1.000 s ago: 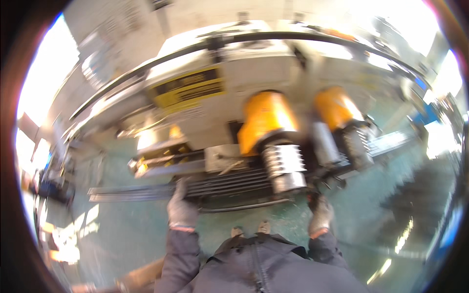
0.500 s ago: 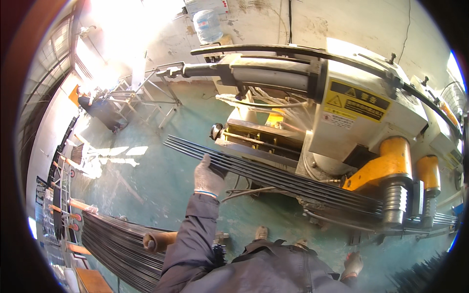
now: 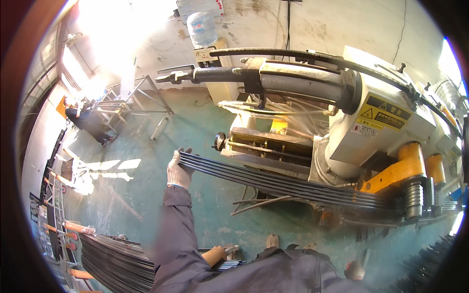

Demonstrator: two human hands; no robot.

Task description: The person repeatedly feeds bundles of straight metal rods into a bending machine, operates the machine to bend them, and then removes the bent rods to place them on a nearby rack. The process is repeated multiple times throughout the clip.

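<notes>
A bundle of long dark metal tubes (image 3: 273, 181) slants across the front of a bending machine (image 3: 337, 97). My left hand (image 3: 179, 171), in a pale knitted glove, grips the tubes at their left end, its fingers wrapped round the tips. The tubes' right part runs behind the machine's orange arm (image 3: 398, 168) and ribbed metal post (image 3: 414, 199). Low at the right, beside my body, hangs my gloved right hand (image 3: 354, 271), away from the tubes. A small red patch shows at its fingers, which are too small and blurred to read.
More dark tubes (image 3: 112, 261) are stacked at the lower left, and another dark pile (image 3: 430, 263) lies at the lower right. A water dispenser (image 3: 215, 78) stands by the wall. At the far left another person (image 3: 88, 122) is near a metal frame (image 3: 141, 102).
My left hand has slid left along the tubes from a spot inward of their ends to the very tips. My right hand stays low at the right; the view has shifted slightly.
</notes>
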